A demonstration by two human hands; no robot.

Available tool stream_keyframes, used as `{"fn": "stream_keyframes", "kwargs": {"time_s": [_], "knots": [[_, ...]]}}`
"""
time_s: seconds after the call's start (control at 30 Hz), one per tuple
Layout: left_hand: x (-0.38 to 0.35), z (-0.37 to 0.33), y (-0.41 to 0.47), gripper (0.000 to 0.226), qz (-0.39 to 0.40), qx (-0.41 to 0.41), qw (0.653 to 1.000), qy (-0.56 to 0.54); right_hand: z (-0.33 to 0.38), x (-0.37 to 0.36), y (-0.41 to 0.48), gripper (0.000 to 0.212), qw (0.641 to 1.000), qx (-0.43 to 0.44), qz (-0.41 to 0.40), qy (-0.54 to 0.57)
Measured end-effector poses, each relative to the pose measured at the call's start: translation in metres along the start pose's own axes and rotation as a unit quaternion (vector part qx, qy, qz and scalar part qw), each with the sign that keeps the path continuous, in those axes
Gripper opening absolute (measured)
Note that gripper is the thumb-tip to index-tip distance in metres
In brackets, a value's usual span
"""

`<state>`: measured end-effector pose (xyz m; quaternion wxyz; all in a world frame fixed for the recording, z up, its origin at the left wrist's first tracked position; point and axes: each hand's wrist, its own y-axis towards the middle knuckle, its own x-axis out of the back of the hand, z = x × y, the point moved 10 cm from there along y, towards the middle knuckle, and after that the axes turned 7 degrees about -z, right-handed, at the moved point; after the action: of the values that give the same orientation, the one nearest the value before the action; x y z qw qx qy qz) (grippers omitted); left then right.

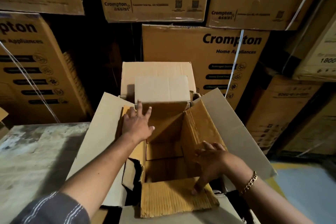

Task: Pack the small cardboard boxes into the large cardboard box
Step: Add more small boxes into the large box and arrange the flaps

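I see the large box [163, 151] open on the floor, flaps spread, with one small box [161, 90] standing at its far end. My left hand [138, 123] lies spread against that small box; my right hand [212, 162] presses fingertips on the near flap. The small box looks light and stiff, so I'd grip it by opposite sides.
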<state>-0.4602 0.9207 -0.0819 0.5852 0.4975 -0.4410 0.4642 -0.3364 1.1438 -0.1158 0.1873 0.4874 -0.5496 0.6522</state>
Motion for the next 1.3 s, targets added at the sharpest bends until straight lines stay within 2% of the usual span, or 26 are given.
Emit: {"fn": "stream_keyframes", "kwargs": {"time_s": [0.17, 0.27, 0.4, 0.57, 0.8, 0.9, 1.0, 1.03, 1.17, 1.23, 1.3], "knots": [[-0.011, 0.004, 0.032, 0.086, -0.003, -0.010, 1.000, 0.002, -0.014, 0.060, 0.041, 0.105, 0.990, -0.047, -0.120, 0.065], [-0.021, 0.007, 0.040, 0.087, -0.010, -0.016, 1.000, -0.003, -0.031, 0.082, 0.082, 0.117, 0.982, -0.058, -0.166, 0.068], [-0.034, 0.006, 0.046, 0.087, -0.009, -0.043, 0.999, 0.006, -0.047, 0.105, 0.129, 0.131, 0.981, -0.047, -0.185, 0.033], [-0.052, 0.007, 0.052, 0.087, 0.036, -0.050, 0.998, 0.023, -0.059, 0.127, 0.163, 0.129, 0.977, -0.048, -0.207, 0.035], [-0.057, 0.009, 0.061, 0.090, 0.028, -0.059, 0.997, 0.030, -0.057, 0.120, 0.193, 0.128, 0.976, -0.078, -0.204, -0.013], [-0.058, 0.010, 0.061, 0.092, 0.029, -0.062, 0.997, 0.032, -0.054, 0.112, 0.195, 0.137, 0.983, -0.074, -0.169, 0.019], [-0.058, 0.009, 0.054, 0.096, 0.021, -0.061, 0.997, 0.033, -0.044, 0.098, 0.180, 0.136, 0.992, -0.042, -0.110, 0.045], [-0.057, 0.010, 0.052, 0.096, 0.017, -0.059, 0.998, 0.028, -0.038, 0.091, 0.171, 0.130, 0.995, -0.024, -0.086, 0.039], [-0.049, 0.007, 0.045, 0.095, 0.014, -0.062, 0.998, 0.018, -0.014, 0.059, 0.125, 0.080, 0.999, 0.048, 0.018, -0.008], [-0.045, 0.003, 0.040, 0.092, 0.018, -0.063, 0.998, 0.019, -0.008, 0.051, 0.096, 0.074, 0.996, 0.061, 0.055, -0.021], [-0.040, 0.002, 0.034, 0.088, 0.016, -0.059, 0.998, 0.018, -0.005, 0.042, 0.070, 0.084, 0.996, 0.052, 0.062, -0.048]]}}
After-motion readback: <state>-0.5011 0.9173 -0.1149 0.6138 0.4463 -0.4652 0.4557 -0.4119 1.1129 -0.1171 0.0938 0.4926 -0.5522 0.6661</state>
